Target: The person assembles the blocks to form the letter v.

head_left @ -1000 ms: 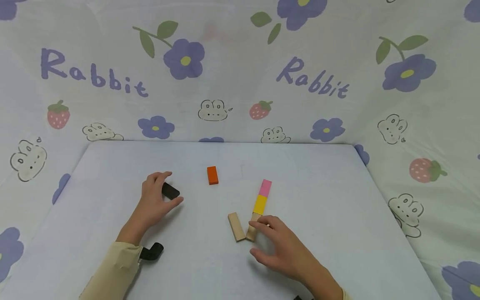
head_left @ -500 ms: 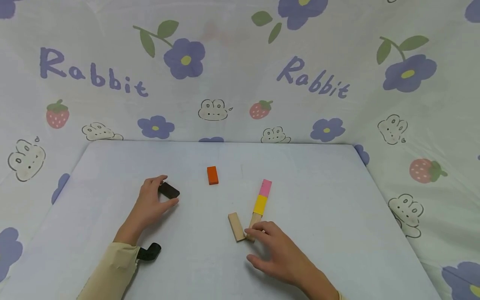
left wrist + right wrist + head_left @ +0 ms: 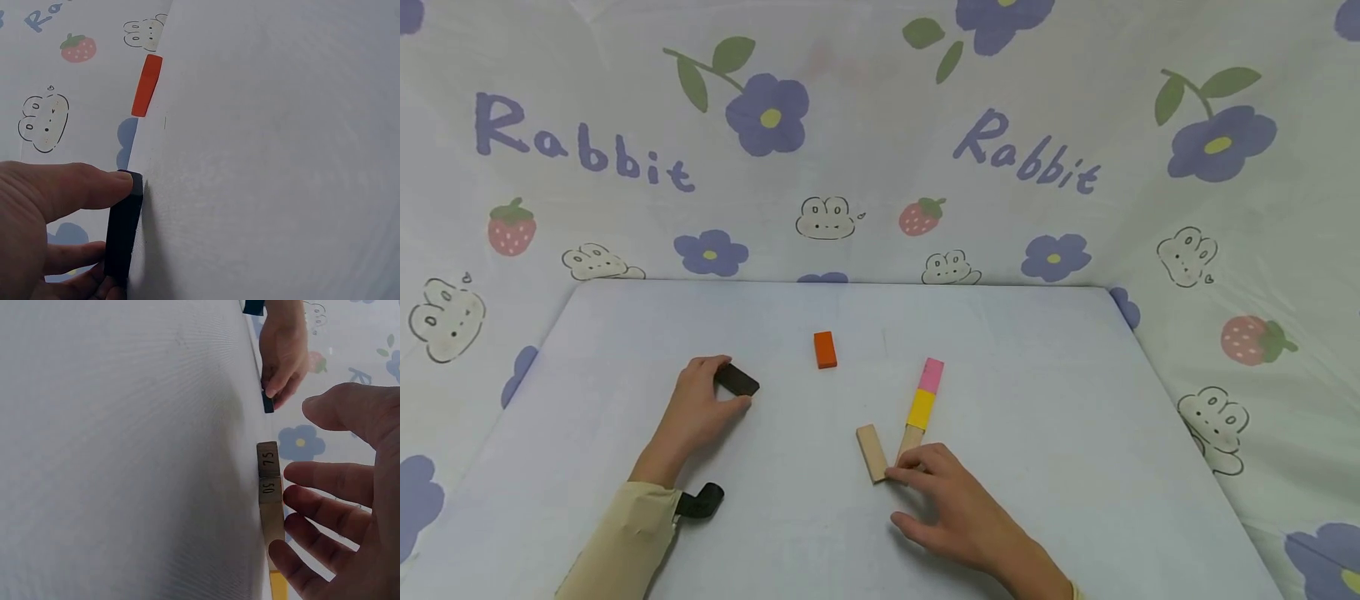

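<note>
On the left, my left hand [image 3: 698, 407] pinches a black block [image 3: 737, 380] between thumb and fingers; the left wrist view shows the thumb pressed on one end of that block [image 3: 122, 228]. My right hand [image 3: 953, 510] hovers with fingers spread and thumb apart, its fingertips right by two plain wooden blocks. One wooden block [image 3: 872, 454] lies slanted; the other wooden block [image 3: 910, 440] is partly hidden behind the fingers. In the right wrist view, dark numbers mark the end faces [image 3: 269, 472] of these blocks. Nothing sits within the right hand's grasp.
A yellow block [image 3: 921, 409] and a pink block [image 3: 931, 376] continue in line from the second wooden block. Farther back lies an orange block [image 3: 825, 350]. A white tabletop [image 3: 1045, 375] bears them, with a printed cloth [image 3: 880, 125] rising behind.
My left hand has closed its fingers and thumb onto the black block, which shifted slightly left. The right hand has drifted slightly left and toward me, over the wooden blocks' near ends.
</note>
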`<control>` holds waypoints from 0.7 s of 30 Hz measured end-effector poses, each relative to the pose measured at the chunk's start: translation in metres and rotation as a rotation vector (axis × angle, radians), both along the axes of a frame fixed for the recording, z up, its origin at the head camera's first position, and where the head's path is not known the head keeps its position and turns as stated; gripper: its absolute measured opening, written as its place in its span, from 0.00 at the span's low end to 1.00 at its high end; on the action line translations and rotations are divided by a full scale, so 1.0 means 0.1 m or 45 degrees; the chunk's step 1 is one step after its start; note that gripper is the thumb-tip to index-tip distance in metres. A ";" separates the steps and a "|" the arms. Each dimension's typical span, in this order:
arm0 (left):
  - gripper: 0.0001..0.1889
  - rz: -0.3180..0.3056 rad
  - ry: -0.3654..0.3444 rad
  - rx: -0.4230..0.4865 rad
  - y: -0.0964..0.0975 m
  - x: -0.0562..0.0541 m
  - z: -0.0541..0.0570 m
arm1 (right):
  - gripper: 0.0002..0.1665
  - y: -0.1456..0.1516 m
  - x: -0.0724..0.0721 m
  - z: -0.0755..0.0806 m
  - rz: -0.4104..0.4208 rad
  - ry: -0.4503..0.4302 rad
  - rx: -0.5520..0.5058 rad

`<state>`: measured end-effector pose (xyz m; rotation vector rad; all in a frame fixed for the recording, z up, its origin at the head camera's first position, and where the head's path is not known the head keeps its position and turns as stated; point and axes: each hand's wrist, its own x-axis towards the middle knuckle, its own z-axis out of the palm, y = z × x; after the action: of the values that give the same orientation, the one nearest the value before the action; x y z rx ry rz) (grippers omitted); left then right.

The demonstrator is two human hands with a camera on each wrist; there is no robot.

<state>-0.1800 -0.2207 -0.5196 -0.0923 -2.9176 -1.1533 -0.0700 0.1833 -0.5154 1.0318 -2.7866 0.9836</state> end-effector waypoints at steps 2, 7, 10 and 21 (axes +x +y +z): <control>0.38 0.003 -0.005 -0.002 0.00 0.00 0.01 | 0.27 0.00 0.00 -0.01 0.010 0.013 -0.008; 0.37 0.014 -0.018 -0.008 0.00 0.00 0.02 | 0.25 0.00 -0.01 -0.02 0.023 0.059 -0.018; 0.37 0.012 -0.022 -0.013 0.00 0.00 0.03 | 0.24 0.01 -0.03 -0.02 0.032 0.086 -0.017; 0.37 0.016 -0.022 -0.025 0.02 0.00 0.06 | 0.22 0.03 -0.07 -0.04 0.035 0.054 -0.073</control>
<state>-0.1799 -0.2188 -0.5137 -0.0644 -2.9404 -1.1291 -0.0772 0.1861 -0.5193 1.0732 -2.7012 1.0251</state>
